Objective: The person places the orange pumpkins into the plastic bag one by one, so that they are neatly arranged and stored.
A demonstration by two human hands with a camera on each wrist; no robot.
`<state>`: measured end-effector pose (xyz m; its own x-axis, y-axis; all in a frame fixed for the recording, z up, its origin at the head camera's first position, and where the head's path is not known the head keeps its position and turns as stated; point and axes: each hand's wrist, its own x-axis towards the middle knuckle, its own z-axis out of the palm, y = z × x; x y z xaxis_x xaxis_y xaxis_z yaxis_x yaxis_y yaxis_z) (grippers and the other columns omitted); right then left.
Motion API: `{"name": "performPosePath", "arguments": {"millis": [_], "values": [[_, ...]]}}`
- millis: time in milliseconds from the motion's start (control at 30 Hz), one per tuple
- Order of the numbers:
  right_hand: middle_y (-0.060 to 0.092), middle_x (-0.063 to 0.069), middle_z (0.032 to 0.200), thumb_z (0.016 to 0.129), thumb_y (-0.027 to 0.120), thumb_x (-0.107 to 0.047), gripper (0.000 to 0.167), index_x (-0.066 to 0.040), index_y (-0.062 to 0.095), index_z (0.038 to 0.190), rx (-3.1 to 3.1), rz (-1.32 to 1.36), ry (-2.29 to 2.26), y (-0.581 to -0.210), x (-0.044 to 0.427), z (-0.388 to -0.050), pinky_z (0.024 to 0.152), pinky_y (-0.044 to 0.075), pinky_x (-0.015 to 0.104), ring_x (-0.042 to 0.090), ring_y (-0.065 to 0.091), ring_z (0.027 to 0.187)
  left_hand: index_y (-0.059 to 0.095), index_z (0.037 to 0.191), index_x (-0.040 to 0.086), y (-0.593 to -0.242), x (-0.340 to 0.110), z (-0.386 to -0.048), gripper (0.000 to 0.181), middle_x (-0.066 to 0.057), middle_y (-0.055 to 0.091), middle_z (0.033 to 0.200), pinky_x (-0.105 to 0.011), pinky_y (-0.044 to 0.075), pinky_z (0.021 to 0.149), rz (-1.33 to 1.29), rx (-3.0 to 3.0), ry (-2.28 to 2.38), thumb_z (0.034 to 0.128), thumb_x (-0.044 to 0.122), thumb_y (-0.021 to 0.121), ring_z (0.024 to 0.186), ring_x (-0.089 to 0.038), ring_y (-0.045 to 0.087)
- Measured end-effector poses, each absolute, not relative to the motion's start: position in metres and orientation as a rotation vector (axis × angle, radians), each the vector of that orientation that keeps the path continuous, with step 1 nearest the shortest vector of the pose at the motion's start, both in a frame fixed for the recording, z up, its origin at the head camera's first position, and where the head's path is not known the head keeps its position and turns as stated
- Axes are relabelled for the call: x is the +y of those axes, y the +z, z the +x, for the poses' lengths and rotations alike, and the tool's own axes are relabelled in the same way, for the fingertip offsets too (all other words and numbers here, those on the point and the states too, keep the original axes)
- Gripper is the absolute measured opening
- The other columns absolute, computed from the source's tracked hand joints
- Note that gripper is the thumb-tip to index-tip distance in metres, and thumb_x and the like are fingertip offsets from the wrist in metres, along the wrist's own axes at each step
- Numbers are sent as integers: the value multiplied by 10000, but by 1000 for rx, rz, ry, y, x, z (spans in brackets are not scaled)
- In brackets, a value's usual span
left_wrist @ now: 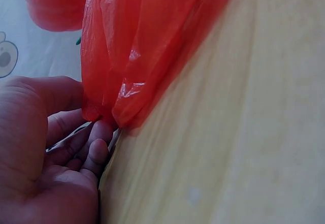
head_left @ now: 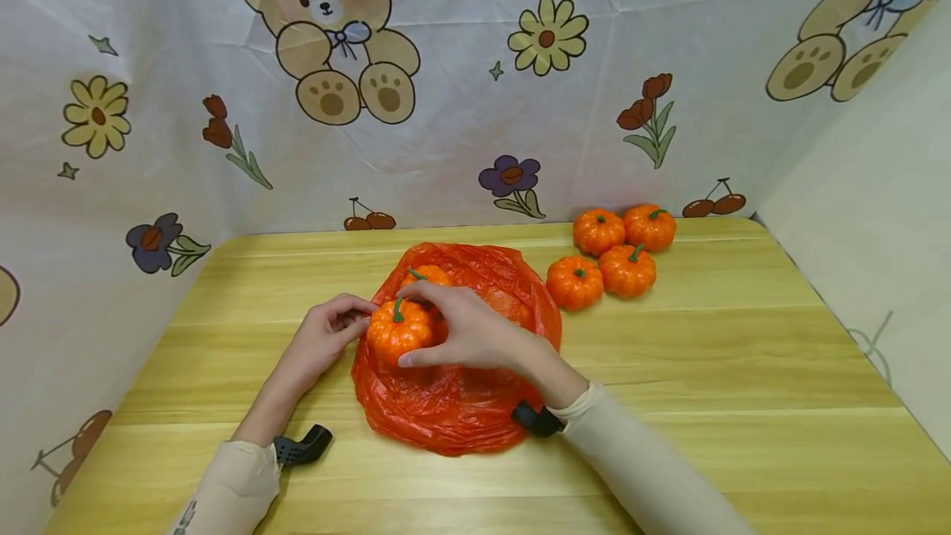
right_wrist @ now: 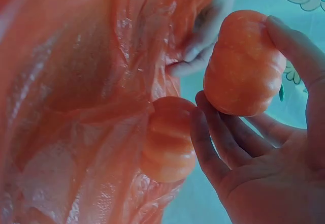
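A crumpled red plastic bag [head_left: 453, 415] lies on the table with its mouth spread. My right hand [head_left: 483, 329] holds a small orange toy pumpkin [head_left: 397, 335] with a green stem above the bag's left part, thumb and fingers about its sides. Just behind it, another pumpkin [head_left: 427, 273] is at the bag; the right wrist view shows this second pumpkin [right_wrist: 170, 145] partly covered by red film. At the bag's left edge, my left hand [head_left: 323, 338] pinches the film [left_wrist: 119, 89] between thumb and fingers. The bag's inside is mostly hidden.
Several more orange pumpkins [head_left: 627, 271] stand grouped at the back right of the wooden table [head_left: 706, 403]. Behind the table hangs a white cloth [head_left: 461, 122] printed with bears and flowers. Each wrist wears a black camera mount [head_left: 305, 446].
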<state>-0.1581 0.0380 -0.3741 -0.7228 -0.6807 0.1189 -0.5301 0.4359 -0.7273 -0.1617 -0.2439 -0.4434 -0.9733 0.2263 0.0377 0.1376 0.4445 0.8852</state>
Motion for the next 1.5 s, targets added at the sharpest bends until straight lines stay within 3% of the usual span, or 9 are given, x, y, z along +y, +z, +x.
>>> {"name": "performPosePath", "arguments": {"millis": [733, 1133, 1233, 1433, 1500], "values": [[603, -27, 1478, 908, 800, -538, 752, -215, 508, 1522, 2669, -1095, -766, -391, 25, -149, 1150, 464, 431, 195, 579, 1354, 765, 1163, 122, -442, -245, -160, 171, -101, 701, 1175, -207, 497, 805, 385, 2553, 1619, 1045, 216, 685, 960, -178, 593], [639, 2, 1406, 871, 857, -493, 704, -209, 576, 1451, 2765, -1110, -731, -391, 26, -148, 1025, 556, 463, 223, 648, 1246, 764, 1165, 118, -442, -244, -160, 179, -101, 708, 1189, -204, 497, 793, 376, 2541, 1632, 1042, 226, 691, 946, -177, 594], [644, 7, 1388, 867, 874, -446, 682, -191, 592, 1433, 2777, -1139, -760, -392, 27, -149, 1023, 558, 417, 202, 662, 1192, 760, 1167, 115, -442, -244, -161, 178, -101, 709, 1193, -206, 508, 810, 377, 2540, 1630, 1045, 221, 686, 962, -178, 608], [646, -21, 1273, 881, 871, -409, 631, -193, 605, 1411, 2755, -1180, -825, -392, 28, -151, 798, 537, 262, 80, 622, 787, 757, 1165, 110, -442, -244, -160, 173, -111, 705, 1173, -212, 513, 813, 373, 2534, 1635, 1046, 212, 683, 961, -184, 613], [648, -13, 1248, 894, 861, -396, 606, -182, 610, 1402, 2726, -1192, -874, -391, 30, -152, 749, 516, 232, 74, 616, 736, 759, 1164, 109, -443, -244, -160, 173, -110, 704, 1171, -212, 509, 805, 371, 2533, 1638, 1046, 212, 683, 953, -180, 607]]}}
